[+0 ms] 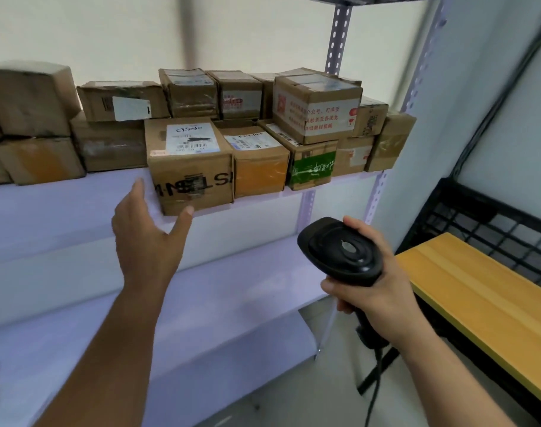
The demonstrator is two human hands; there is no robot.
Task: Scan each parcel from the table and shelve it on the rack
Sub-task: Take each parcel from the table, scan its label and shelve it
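My left hand (149, 238) is spread wide, thumb tip at the lower near edge of the labelled parcel (190, 164), which sits at the front of the rack shelf (62, 204). My right hand (377, 291) grips the scanner (340, 251). Shelving appears complete; the next move calls for turning right to the yellow table (478, 303).

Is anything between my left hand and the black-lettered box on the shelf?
Nothing visible. The open left hand is right by the black-lettered box, at its lower left corner; the scanner is off to the right.
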